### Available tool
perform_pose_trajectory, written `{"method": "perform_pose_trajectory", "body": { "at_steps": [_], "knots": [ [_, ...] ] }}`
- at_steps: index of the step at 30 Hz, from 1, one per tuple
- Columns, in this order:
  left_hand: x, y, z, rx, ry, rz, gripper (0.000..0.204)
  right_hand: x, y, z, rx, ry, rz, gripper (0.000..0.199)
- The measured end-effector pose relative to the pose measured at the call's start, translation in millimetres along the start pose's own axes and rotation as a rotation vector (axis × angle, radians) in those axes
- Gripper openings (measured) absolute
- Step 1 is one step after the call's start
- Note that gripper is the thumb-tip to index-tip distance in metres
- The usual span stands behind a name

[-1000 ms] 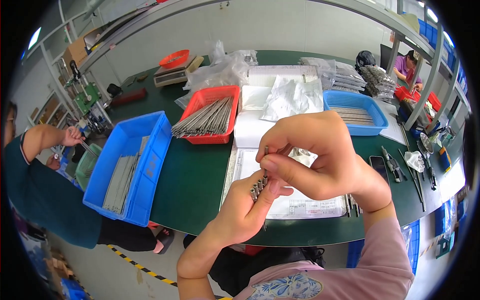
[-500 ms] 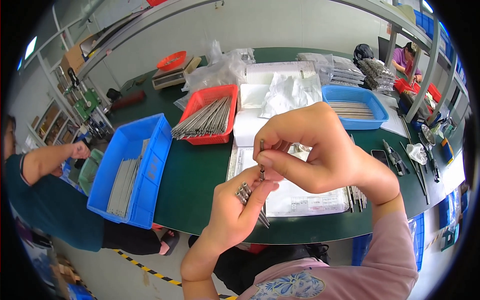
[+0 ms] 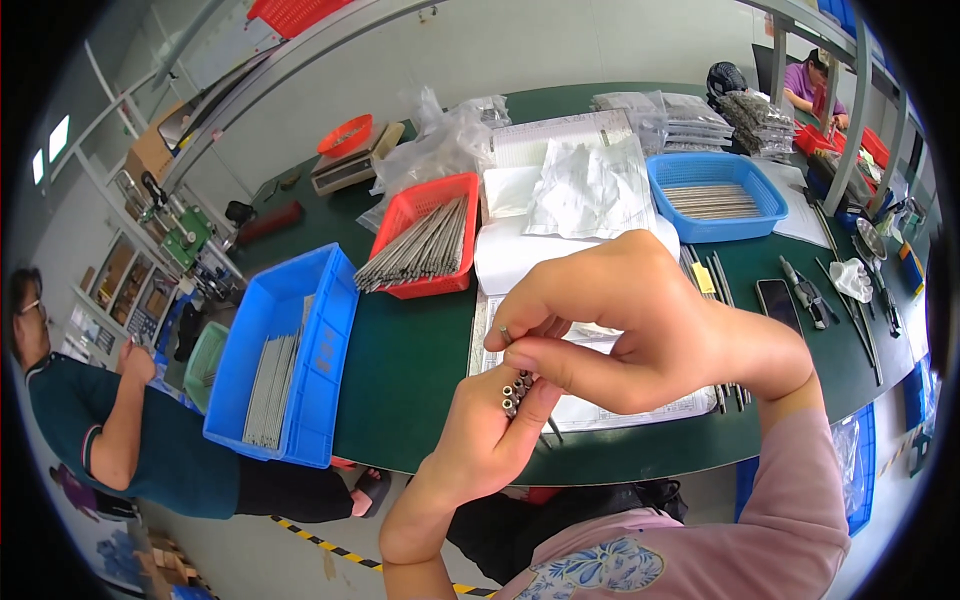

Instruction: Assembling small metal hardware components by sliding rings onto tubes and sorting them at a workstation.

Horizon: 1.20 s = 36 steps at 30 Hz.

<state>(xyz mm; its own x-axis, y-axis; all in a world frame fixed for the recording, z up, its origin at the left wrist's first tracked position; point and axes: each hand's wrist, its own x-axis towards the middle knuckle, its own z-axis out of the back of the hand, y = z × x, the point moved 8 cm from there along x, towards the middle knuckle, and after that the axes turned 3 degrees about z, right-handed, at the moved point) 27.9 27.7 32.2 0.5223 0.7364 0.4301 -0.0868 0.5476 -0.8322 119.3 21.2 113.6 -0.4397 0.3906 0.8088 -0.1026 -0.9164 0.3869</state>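
Observation:
Over the front of the green table, my two hands meet. My left hand (image 3: 485, 430) is closed around several slim metal rods (image 3: 511, 397); their hollow round ends stick up between thumb and fingers, and thin shanks show below the hand. Just above them, my right hand (image 3: 640, 330) pinches a small metal pin (image 3: 505, 333) between thumb and forefinger. Its tip pokes out over the fingers, while the lower part is hidden behind the thumb. Whether the pin touches a rod, I cannot tell. Printed papers (image 3: 600, 408) lie beneath both hands.
Left stands a blue bin (image 3: 325, 360) of grey rods, beside a red basket (image 3: 400, 215) of metal rods. A light-blue basket (image 3: 715, 230) of rods sits back right. Pliers (image 3: 803, 292) and a phone (image 3: 778, 303) lie right. A co-worker (image 3: 130, 420) stands at far left.
The view has shifted, moving the table slightly rightward. The rod ends in my left hand now tilt more toward me, and the pin sits lower in my right-hand pinch. The co-worker's hand has drawn inward.

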Motion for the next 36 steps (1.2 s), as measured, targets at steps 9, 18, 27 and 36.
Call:
{"method": "perform_pose_trajectory", "body": {
  "at_steps": [9,18,27,36],
  "knots": [
    [2,1,-2,-0.147,-0.007,0.056,0.025,6,11,-3,-0.157,0.121,0.049,0.009],
    [5,-6,-6,-0.191,0.035,0.092,0.024,10,16,23,-0.034,-0.07,0.108,0.009],
    [5,-3,-5,-0.05,0.082,0.082,0.025,5,2,6,0.021,0.043,-0.016,0.003],
    [2,-1,-4,-0.085,0.025,0.07,0.025,5,6,2,-0.036,0.065,0.041,0.009]
  ]
}}
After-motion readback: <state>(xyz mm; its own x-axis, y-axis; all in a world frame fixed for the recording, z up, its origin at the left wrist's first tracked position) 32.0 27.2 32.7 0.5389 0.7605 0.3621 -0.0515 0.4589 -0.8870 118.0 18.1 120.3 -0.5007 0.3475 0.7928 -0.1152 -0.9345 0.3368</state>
